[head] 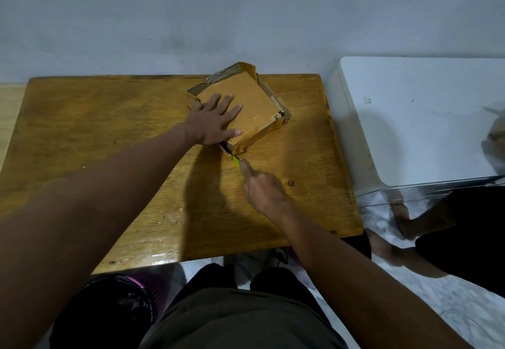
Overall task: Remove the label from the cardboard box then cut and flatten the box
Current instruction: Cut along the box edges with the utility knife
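**Box held flat, cutter at near corner**

The cardboard box [247,100] sits on the far right part of the wooden table [109,135], turned so that one corner points toward the person. Its broad brown top face is up. Torn tape remnants and a small dark printed mark show along its right edge. The far flap stands slightly raised against the wall [246,15].

The left hand [211,120] lies palm-down on the box top, fingers spread and flat, with the thumb along the near left edge. It presses on the box and grips nothing.

The right hand [263,189] is closed around a cutter [236,162] with a green body. The index finger extends along the tool. The cutter tip meets the near corner of the box, where the side wall shows a dark gap. The blade itself is too small to make out.

The two hands are apart, one on the box top, one just in front of the box.

To the right of the table stands a white cabinet [410,119]. Below the table edge a dark bin [109,313] stands on the floor.
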